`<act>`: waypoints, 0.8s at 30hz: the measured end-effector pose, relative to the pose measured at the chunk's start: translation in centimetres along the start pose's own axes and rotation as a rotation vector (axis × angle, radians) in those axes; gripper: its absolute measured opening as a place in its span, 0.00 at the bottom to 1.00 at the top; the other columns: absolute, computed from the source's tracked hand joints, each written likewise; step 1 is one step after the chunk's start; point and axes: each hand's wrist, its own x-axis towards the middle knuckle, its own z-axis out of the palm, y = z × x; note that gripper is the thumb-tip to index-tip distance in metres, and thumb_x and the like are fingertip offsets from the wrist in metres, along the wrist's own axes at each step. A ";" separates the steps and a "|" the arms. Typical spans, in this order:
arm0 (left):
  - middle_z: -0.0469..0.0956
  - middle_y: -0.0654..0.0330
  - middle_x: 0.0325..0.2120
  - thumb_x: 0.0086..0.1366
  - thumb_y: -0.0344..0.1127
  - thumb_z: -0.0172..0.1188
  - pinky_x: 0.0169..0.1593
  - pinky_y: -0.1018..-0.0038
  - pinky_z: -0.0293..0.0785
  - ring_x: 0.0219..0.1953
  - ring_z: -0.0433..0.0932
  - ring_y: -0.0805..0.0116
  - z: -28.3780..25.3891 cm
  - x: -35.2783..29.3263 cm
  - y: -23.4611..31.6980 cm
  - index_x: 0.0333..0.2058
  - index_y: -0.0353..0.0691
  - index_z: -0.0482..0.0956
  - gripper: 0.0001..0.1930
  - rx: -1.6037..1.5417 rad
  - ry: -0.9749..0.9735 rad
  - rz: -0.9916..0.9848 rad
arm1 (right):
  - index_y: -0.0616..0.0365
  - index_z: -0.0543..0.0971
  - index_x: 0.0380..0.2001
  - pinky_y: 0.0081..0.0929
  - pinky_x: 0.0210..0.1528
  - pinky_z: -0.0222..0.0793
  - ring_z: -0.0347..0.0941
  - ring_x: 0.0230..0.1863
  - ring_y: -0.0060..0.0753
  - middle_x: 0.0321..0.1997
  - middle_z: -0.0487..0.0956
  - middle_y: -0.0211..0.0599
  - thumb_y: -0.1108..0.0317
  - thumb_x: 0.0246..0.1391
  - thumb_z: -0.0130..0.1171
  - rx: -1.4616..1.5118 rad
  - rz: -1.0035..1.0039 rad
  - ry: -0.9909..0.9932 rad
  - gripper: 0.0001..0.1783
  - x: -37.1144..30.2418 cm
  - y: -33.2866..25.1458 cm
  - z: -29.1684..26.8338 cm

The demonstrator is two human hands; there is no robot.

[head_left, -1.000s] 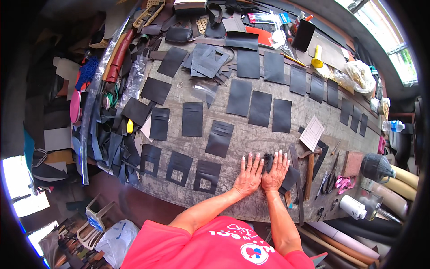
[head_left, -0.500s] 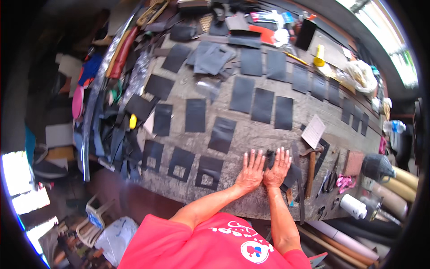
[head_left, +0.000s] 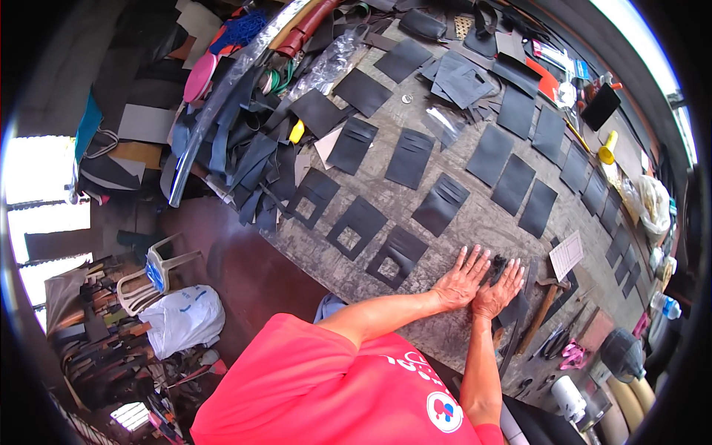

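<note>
My left hand [head_left: 461, 280] lies palm down on the worn grey tabletop [head_left: 445, 248], fingers stretched out. Close beside it, my right hand [head_left: 498, 294] rests flat too, its fingers pointing away from me. A small black thing [head_left: 499, 265] shows between the fingers of the two hands; its kind I cannot make out. Part of a black sheet piece [head_left: 513, 310] sticks out beside my right hand. To the left lie black pieces with square cut-outs, the nearest one [head_left: 397, 256] just short of my left hand. Beyond it is a black piece with slits [head_left: 440, 204].
Right of my hands lie a wooden-handled hammer [head_left: 537, 319], a white card [head_left: 567, 255] and dark-handled scissors [head_left: 555, 343]. More black rectangles [head_left: 512, 184] are spread across the table. Scraps [head_left: 259, 167] crowd its left edge. A plastic chair [head_left: 157, 273] and a white bag [head_left: 185, 320] stand left.
The view has turned to the left, so the table appears tilted and more floor shows. Both hands stay flat on the table in nearly the same place.
</note>
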 end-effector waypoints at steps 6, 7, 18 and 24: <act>0.49 0.36 0.72 0.68 0.42 0.46 0.73 0.36 0.35 0.75 0.42 0.33 -0.3 0.0 -0.1 0.66 0.25 0.62 0.33 0.020 0.002 0.016 | 0.61 0.64 0.69 0.48 0.78 0.41 0.50 0.78 0.46 0.76 0.61 0.41 0.60 0.60 0.57 -0.023 0.005 -0.027 0.36 -0.1 0.1 -0.1; 0.49 0.36 0.72 0.68 0.42 0.46 0.73 0.36 0.35 0.75 0.42 0.33 -0.5 0.0 -0.1 0.65 0.25 0.63 0.33 0.030 -0.004 0.019 | 0.61 0.64 0.69 0.48 0.77 0.42 0.50 0.78 0.46 0.76 0.61 0.41 0.59 0.61 0.56 -0.029 0.005 -0.031 0.35 -0.2 0.1 -0.1; 0.49 0.35 0.72 0.67 0.41 0.45 0.73 0.36 0.36 0.75 0.43 0.34 -0.3 -0.1 -0.1 0.65 0.24 0.63 0.32 0.041 -0.013 0.026 | 0.60 0.62 0.70 0.49 0.77 0.43 0.49 0.78 0.47 0.77 0.59 0.41 0.59 0.62 0.55 -0.026 -0.010 -0.005 0.36 -0.3 0.2 0.2; 0.49 0.35 0.72 0.68 0.42 0.44 0.74 0.39 0.36 0.75 0.43 0.34 -0.3 0.0 -0.1 0.65 0.23 0.62 0.33 0.032 -0.026 0.027 | 0.60 0.61 0.71 0.49 0.77 0.42 0.49 0.78 0.47 0.77 0.59 0.42 0.62 0.59 0.55 0.000 0.005 -0.016 0.37 -0.2 0.0 -0.1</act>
